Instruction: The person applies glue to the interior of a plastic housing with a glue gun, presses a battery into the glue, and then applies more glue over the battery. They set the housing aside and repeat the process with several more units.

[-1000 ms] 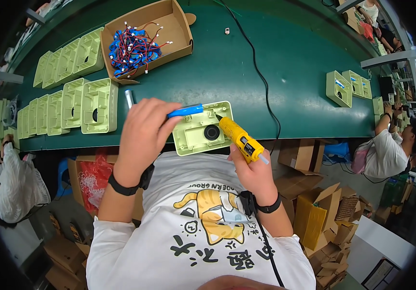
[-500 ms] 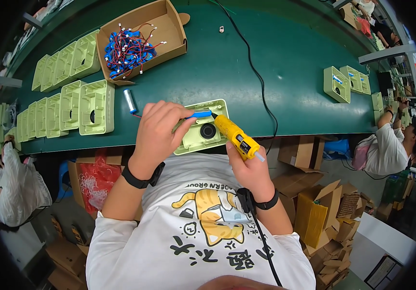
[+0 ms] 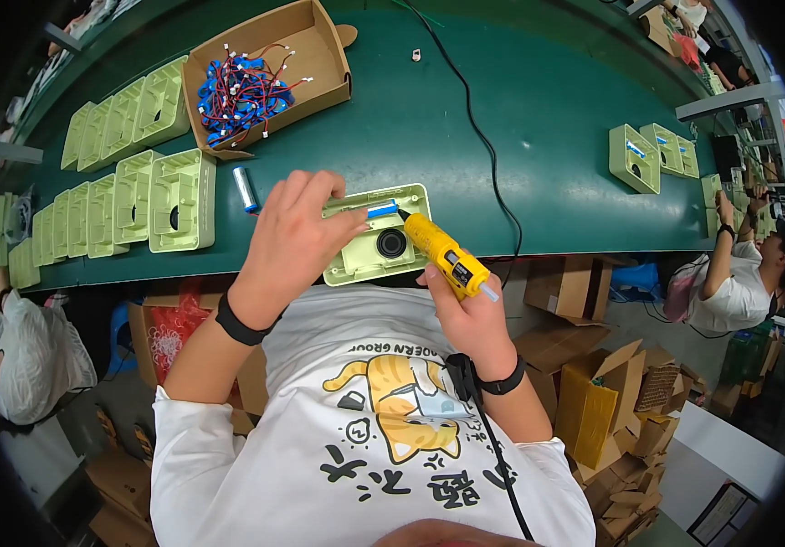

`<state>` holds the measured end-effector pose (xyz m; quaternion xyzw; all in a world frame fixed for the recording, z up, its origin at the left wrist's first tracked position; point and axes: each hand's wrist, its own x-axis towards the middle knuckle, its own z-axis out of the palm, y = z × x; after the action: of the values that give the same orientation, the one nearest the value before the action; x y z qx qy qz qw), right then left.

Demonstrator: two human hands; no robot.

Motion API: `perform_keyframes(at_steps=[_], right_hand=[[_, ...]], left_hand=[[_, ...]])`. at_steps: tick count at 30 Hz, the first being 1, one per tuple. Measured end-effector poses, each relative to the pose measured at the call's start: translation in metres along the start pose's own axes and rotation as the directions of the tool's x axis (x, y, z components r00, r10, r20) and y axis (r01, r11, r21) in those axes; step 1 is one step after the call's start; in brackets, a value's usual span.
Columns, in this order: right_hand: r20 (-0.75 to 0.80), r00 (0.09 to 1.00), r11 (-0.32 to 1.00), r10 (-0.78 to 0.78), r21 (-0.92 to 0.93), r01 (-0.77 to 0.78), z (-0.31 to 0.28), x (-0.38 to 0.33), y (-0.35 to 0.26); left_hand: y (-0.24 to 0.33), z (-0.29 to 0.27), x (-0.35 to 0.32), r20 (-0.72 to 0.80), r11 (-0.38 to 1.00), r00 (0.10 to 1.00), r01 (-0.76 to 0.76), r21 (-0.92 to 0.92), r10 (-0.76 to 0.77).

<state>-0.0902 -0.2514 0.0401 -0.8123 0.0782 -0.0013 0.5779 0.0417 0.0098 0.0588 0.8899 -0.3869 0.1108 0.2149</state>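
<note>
At the bench's near edge the left hand (image 3: pixel 297 242) pressed flat on the pale green plastic housing (image 3: pixel 379 235), seemingly light, stiff and best steadied by its rim, while the right hand (image 3: pixel 470 314) gripped the yellow glue gun (image 3: pixel 442 253).

A long green bench (image 3: pixel 538 118) carries everything. At its left end, pale green plastic housings (image 3: pixel 128 196) stand in close rows along the near edge and behind. A cardboard box (image 3: pixel 319 55) of blue wired parts sits toward the far edge. A small blue-and-silver cylinder (image 3: pixel 245 189) lies just beside the rows. One open housing (image 3: pixel 365 260) rests at the near edge. More housings (image 3: pixel 647 155) sit at the right end. A black cable (image 3: pixel 474 128) crosses the bench.
</note>
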Motion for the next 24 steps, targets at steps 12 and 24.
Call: perform_keyframes(at_steps=[12, 24], right_hand=[[-0.016, 0.999, 0.994, -0.041, -0.105, 0.039, 0.001, 0.001, -0.004], [-0.005, 0.999, 0.996, -0.045, -0.076, 0.044, -0.012, -0.001, -0.010]], left_hand=[[-0.029, -0.016, 0.005, 0.233, 0.980, 0.955, -0.163, -0.111, 0.185], [-0.020, 0.004, -0.028, 0.101, 0.962, 0.994, -0.017, -0.273, 0.047]])
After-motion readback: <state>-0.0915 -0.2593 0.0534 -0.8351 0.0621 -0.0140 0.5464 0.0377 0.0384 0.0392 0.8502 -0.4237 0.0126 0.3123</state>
